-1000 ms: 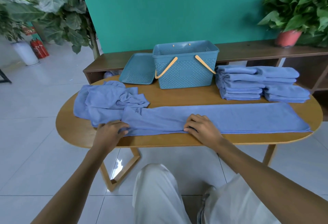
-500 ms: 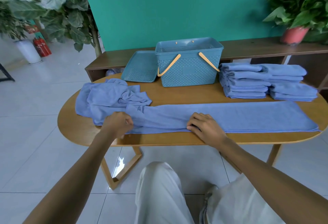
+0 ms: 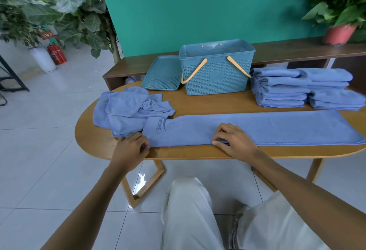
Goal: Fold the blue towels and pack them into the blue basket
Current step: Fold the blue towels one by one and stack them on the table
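A long blue towel [image 3: 277, 129], folded lengthwise into a strip, lies across the front of the oval wooden table [image 3: 95, 140]. My left hand [image 3: 130, 148] pinches its left end at the near corner. My right hand [image 3: 233, 140] grips the strip's near edge around the middle, fingers curled on the cloth. A heap of unfolded blue towels [image 3: 128, 111] lies at the table's left. Two stacks of folded towels [image 3: 303, 89] sit at the back right. The blue basket [image 3: 215, 71] with tan handles stands at the back centre, and what shows of its inside is bare.
The basket's blue lid [image 3: 162, 73] leans flat to its left. A dark wooden shelf [image 3: 297, 47] runs behind the table, with a red plant pot [image 3: 339, 33] on it. Large plants [image 3: 59, 8] and a fire extinguisher [image 3: 56, 52] stand at left. My legs in white trousers [image 3: 188, 216] are below the table edge.
My left hand slid slightly right along the towel's left end and now pinches the near corner. The right hand stays on the near edge. The camera shifted a little.
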